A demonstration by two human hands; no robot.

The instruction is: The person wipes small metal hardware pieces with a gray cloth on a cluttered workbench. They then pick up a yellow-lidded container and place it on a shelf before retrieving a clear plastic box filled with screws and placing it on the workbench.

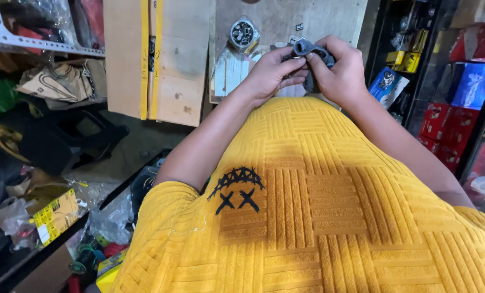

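Hands, two, raised together at 12 o'clock above a yellow textured shirt (318, 206). Left hand (269, 73) pinches a dark grey metal part (307, 49) from 9 o'clock; right hand (342, 70) is closed round it from 3 o'clock. Bagged bearing (243, 33) lies just at 10 o'clock of the part, on a wooden board (286, 19). Red and blue boxes (454, 108) stacked at 3 o'clock.

Wooden board (180, 81) leaning upright; bagged round metal part (243, 33), possibly bearing; yellow box (55, 216) lower left; red boxes (443, 133) right.
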